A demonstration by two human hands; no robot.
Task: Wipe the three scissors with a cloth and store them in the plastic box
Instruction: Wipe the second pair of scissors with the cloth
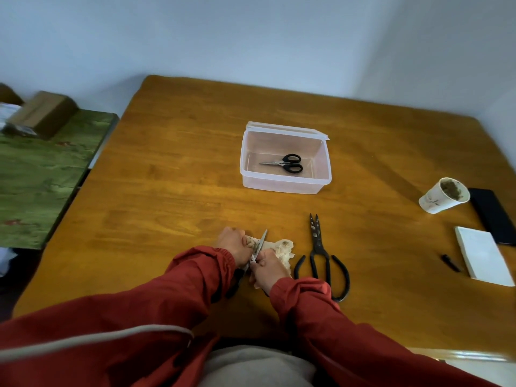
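Hands (248, 255) wiping scissors (261, 241) — cup (444, 195), notepad (483, 255) aside

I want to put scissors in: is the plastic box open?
Open. The plastic box shows its inside, with small black-handled scissors lying on the bottom.

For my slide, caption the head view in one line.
Both hands wipe scissors with a cloth; one pair in the plastic box, large black shears wait.

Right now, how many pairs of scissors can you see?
3. Small black-handled scissors lie inside the plastic box. Another pair is held in both hands over the cloth. Large dark shears lie on the table right of the hands.
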